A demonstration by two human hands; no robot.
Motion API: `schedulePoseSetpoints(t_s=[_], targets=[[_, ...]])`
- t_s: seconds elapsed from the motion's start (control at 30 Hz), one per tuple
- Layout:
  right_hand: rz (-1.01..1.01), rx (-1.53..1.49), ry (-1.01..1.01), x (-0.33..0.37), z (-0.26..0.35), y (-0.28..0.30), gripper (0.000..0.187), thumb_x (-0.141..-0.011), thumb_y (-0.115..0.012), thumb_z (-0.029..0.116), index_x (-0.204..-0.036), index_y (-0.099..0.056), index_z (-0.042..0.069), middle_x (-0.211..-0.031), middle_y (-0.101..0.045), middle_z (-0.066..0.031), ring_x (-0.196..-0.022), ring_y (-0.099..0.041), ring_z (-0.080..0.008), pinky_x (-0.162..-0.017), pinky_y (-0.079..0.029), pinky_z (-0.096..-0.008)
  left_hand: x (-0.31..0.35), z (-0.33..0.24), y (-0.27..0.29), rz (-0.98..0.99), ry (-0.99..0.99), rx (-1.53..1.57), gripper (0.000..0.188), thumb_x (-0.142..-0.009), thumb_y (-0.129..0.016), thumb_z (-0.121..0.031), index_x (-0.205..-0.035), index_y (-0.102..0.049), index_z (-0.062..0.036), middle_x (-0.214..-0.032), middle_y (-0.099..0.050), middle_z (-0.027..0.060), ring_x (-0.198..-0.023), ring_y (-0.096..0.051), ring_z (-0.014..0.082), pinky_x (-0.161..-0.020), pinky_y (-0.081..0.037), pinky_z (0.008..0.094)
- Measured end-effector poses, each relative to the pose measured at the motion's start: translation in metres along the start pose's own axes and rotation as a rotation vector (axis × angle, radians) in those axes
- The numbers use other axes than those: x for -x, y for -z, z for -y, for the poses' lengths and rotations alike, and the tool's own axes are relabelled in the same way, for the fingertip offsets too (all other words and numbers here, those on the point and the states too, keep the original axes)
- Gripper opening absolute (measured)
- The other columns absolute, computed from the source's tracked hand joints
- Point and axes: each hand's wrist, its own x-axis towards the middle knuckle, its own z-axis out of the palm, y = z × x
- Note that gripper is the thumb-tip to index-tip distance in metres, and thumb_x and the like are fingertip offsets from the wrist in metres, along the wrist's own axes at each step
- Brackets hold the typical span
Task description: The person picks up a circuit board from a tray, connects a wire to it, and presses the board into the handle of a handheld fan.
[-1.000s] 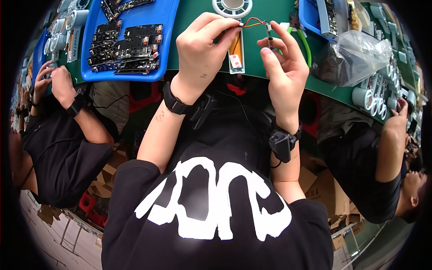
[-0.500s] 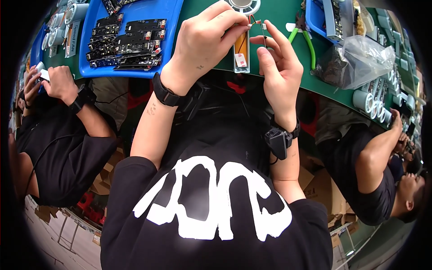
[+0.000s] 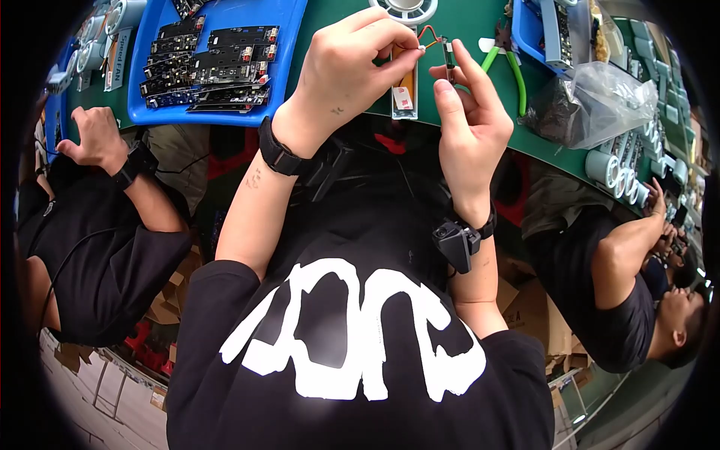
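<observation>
With thumb and forefinger, my left hand [image 3: 346, 67] pinches the end of thin red and dark wires [image 3: 428, 31], probably at a small connector that the fingers partly hide. The wires loop across toward my right hand [image 3: 474, 124], which grips a narrow dark circuit board [image 3: 449, 56] nearly edge-on between fingers and thumb. Below and between the hands lies the open light-blue handle [image 3: 405, 115] of a small fan, with an orange-yellow battery [image 3: 408, 79] and a white label inside. Its round fan head [image 3: 427, 9] is at the top edge, partly cut off.
At left, a blue tray [image 3: 139, 105] holds several dark circuit boards [image 3: 232, 67]. Green-handled cutters [image 3: 516, 79] lie to the right, beside a clear plastic bag [image 3: 600, 105]. More fan parts [image 3: 611, 171] line the green table. Co-workers sit on both sides.
My right hand has shifted slightly right, and the circuit board now shows more plainly in it. The wires bow higher between my hands. The left co-worker's near hand no longer holds the white piece.
</observation>
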Motion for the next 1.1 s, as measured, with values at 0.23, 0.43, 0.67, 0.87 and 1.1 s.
schedulePoseSetpoints(t_s=[0.23, 0.43, 0.67, 0.87, 1.1], targets=[[0.101, 0.052, 0.028, 0.002, -0.005, 0.008, 0.042, -0.096, -0.065, 0.003, -0.138, -0.063, 0.003, -0.1, -0.07, -0.0051, -0.076, -0.057, -0.0047, -0.065, -0.047, -0.0213, -0.013, -0.017, 0.007, 0.022, 0.041, 0.022, 0.012, -0.078, -0.079, -0.004, -0.082, -0.068, -0.0023, -0.075, -0.063, 0.0098, -0.065, -0.066, 0.0261, -0.058, -0.053, 0.0343], [0.098, -0.066, -0.031, 0.003, -0.006, 0.008, 0.043, -0.096, -0.065, 0.002, -0.138, -0.063, 0.004, -0.095, -0.067, -0.0035, -0.071, -0.051, -0.0043, -0.062, -0.044, -0.0207, -0.016, 0.009, -0.004, -0.162, -0.413, 0.041, 0.012, -0.078, -0.077, -0.001, -0.08, -0.066, -0.0015, -0.074, -0.063, 0.0116, -0.065, -0.065, 0.0282, -0.059, -0.053, 0.0354], [0.108, 0.066, 0.07, 0.001, -0.009, 0.007, 0.042, -0.096, -0.065, 0.002, -0.138, -0.064, 0.004, -0.089, -0.063, -0.0015, -0.069, -0.05, -0.0043, -0.06, -0.042, -0.0206, -0.023, -0.017, 0.016, 0.177, -0.011, -0.049, 0.01, -0.079, -0.075, -0.002, -0.078, -0.065, -0.0001, -0.073, -0.063, 0.0129, -0.066, -0.065, 0.0304, -0.061, -0.053, 0.0361], [0.161, 0.212, 0.11, -0.002, -0.001, 0.013, 0.042, -0.097, -0.065, 0.003, -0.139, -0.064, 0.005, -0.098, -0.068, -0.0036, -0.079, -0.057, -0.0055, -0.069, -0.046, -0.0205, -0.027, -0.014, 0.02, 0.263, -0.04, -0.064, 0.01, -0.082, -0.072, -0.004, -0.077, -0.065, 0.0008, -0.074, -0.065, 0.0152, -0.07, -0.067, 0.0324, -0.064, -0.054, 0.0387], [0.155, 0.229, 0.086, -0.003, -0.001, 0.012, 0.042, -0.096, -0.066, 0.003, -0.138, -0.065, 0.007, -0.095, -0.069, -0.004, -0.078, -0.057, -0.0057, -0.07, -0.046, -0.0211, -0.03, -0.015, 0.021, 0.311, -0.029, -0.073, 0.01, -0.082, -0.072, -0.005, -0.077, -0.065, 0.0009, -0.075, -0.066, 0.0158, -0.072, -0.068, 0.0332, -0.067, -0.055, 0.0397]])
